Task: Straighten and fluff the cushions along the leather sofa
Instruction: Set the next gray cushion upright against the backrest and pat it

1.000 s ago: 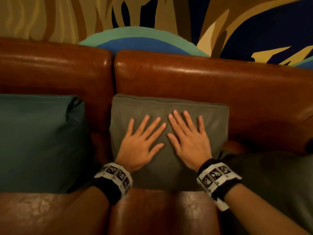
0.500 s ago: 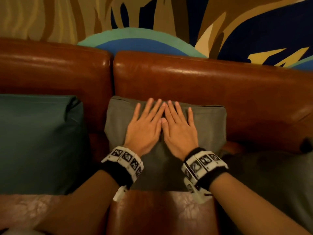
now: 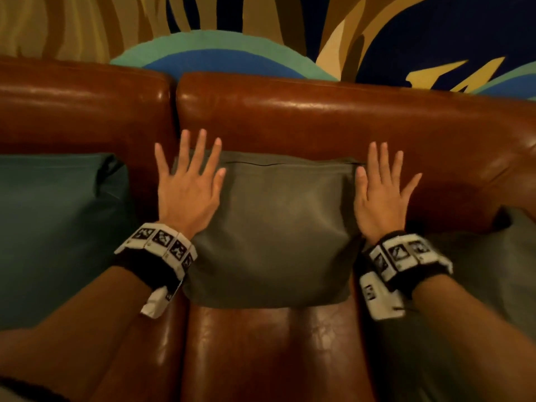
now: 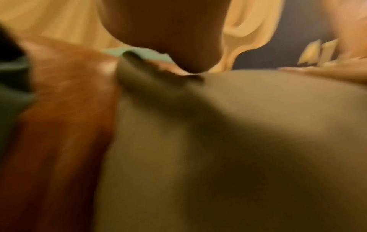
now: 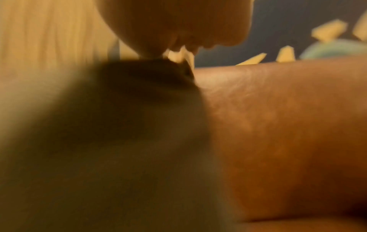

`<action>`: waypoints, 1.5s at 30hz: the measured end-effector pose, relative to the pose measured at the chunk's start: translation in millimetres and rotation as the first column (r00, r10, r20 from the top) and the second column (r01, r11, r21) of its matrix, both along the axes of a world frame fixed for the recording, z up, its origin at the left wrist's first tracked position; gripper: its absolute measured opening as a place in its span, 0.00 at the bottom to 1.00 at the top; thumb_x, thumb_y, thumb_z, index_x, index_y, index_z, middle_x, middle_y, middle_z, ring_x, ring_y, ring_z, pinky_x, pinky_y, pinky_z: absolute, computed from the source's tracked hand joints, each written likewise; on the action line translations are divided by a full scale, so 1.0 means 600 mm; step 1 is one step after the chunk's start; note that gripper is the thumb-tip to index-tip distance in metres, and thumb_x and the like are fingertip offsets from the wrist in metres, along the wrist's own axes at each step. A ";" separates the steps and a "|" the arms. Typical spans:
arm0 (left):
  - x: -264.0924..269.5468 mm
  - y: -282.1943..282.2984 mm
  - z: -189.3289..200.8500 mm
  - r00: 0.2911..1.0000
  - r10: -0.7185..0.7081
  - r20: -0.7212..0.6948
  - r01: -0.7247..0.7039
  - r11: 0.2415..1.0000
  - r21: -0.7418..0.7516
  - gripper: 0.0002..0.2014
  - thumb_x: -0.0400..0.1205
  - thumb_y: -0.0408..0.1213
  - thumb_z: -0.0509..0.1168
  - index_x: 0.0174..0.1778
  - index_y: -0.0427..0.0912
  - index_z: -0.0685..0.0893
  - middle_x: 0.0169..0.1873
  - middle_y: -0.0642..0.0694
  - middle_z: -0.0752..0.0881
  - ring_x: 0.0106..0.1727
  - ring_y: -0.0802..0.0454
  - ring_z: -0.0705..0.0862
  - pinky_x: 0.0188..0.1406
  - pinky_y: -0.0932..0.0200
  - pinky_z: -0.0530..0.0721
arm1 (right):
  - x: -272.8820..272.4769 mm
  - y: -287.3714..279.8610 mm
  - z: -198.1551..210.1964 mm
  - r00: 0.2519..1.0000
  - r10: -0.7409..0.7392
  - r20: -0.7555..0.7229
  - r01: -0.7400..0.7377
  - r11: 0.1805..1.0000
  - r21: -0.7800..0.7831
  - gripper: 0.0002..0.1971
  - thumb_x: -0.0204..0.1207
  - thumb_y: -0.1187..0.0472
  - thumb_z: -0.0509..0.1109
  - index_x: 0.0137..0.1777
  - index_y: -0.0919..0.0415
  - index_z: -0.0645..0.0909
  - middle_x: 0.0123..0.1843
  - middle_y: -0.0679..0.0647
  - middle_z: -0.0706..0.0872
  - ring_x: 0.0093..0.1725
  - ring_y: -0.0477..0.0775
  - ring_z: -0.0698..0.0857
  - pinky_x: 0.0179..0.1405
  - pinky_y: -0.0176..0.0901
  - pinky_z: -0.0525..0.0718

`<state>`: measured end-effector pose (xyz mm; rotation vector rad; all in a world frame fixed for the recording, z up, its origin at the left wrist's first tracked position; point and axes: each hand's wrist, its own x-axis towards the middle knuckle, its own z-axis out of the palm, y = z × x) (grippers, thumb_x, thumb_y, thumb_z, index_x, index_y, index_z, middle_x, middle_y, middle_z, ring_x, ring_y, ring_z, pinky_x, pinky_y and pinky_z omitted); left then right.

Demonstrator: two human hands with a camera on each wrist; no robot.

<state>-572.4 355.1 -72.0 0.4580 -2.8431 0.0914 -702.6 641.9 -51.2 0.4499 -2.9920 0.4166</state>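
Your left hand (image 3: 188, 188) lies flat, fingers straight and spread, over the upper left corner of the grey-green cushion (image 3: 278, 227), fingertips reaching onto the leather sofa (image 3: 319, 123) backrest. Your right hand (image 3: 381, 195), likewise flat with fingers extended, sits at the cushion's upper right corner; whether it presses fabric or leather cannot be told. That cushion stands propped against the backrest, its lower edge on the seat, just right of the seam between two back sections. A teal cushion (image 3: 58, 227) leans at the sofa's left end; another grey cushion (image 3: 478, 262) sits at right. Both wrist views are blurred.
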 end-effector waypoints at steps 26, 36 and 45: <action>-0.051 0.101 -0.083 0.914 -0.404 0.018 0.404 0.915 0.021 0.30 0.87 0.62 0.38 0.85 0.59 0.50 0.85 0.47 0.54 0.86 0.38 0.51 0.77 0.25 0.44 | 0.151 -0.077 -0.168 0.838 0.355 -0.414 -0.412 0.909 -0.055 0.30 0.89 0.49 0.48 0.89 0.50 0.46 0.89 0.51 0.55 0.89 0.50 0.45 0.84 0.58 0.41; -0.013 0.083 -0.059 0.986 0.129 -0.107 -0.109 0.977 0.181 0.30 0.89 0.56 0.40 0.85 0.45 0.57 0.85 0.41 0.58 0.86 0.36 0.51 0.78 0.25 0.40 | 0.063 -0.007 -0.136 0.979 -0.136 -0.152 0.091 0.959 -0.269 0.29 0.89 0.46 0.38 0.88 0.54 0.44 0.88 0.47 0.44 0.88 0.59 0.42 0.82 0.73 0.36; 0.094 0.156 -0.156 0.971 -0.206 -0.125 0.216 0.974 0.071 0.26 0.90 0.51 0.40 0.85 0.48 0.52 0.82 0.46 0.58 0.86 0.50 0.45 0.81 0.37 0.34 | 0.164 -0.111 -0.169 0.835 0.410 -0.366 -0.433 0.901 0.021 0.27 0.91 0.47 0.40 0.89 0.45 0.42 0.90 0.43 0.42 0.88 0.48 0.44 0.84 0.52 0.36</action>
